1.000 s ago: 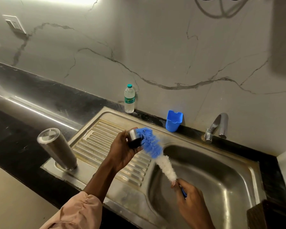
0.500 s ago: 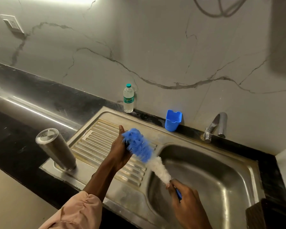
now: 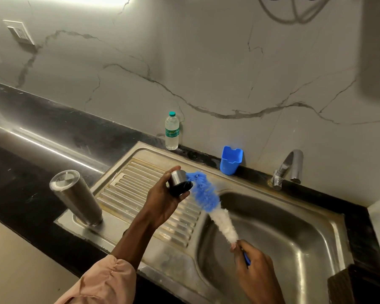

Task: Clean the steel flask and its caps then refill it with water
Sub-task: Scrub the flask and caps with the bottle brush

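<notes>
- Holding a small steel cap (image 3: 178, 180) with a black lower part, the left hand (image 3: 162, 200) is raised over the ribbed draining board of the sink (image 3: 140, 189); its grip is curled round the cap, thumb on top and fingers beneath.
- Gripping the blue handle of a bottle brush (image 3: 208, 199), the right hand (image 3: 253, 263) sits low over the sink basin — its grip is closed tight around the handle end.
- The brush runs up and to the left from that hand: white bristles nearest the handle, blue bristles at the tip, and the blue tip touches the cap.
- The steel flask (image 3: 76, 197) stands upside down on the near left corner of the draining board, leaning in the wide-angle view, well apart from both hands.
- A plastic water bottle (image 3: 172, 131) with a green cap and label stands upright on the dark bench (image 3: 42, 128) against the marble wall, just behind the sink's back rim.
- A blue plastic cup (image 3: 231, 160) sits by the wall between the bottle and the tap (image 3: 287, 170).
- A pink sleeve (image 3: 103, 281) covers the left forearm — bunched at the cuff.
</notes>
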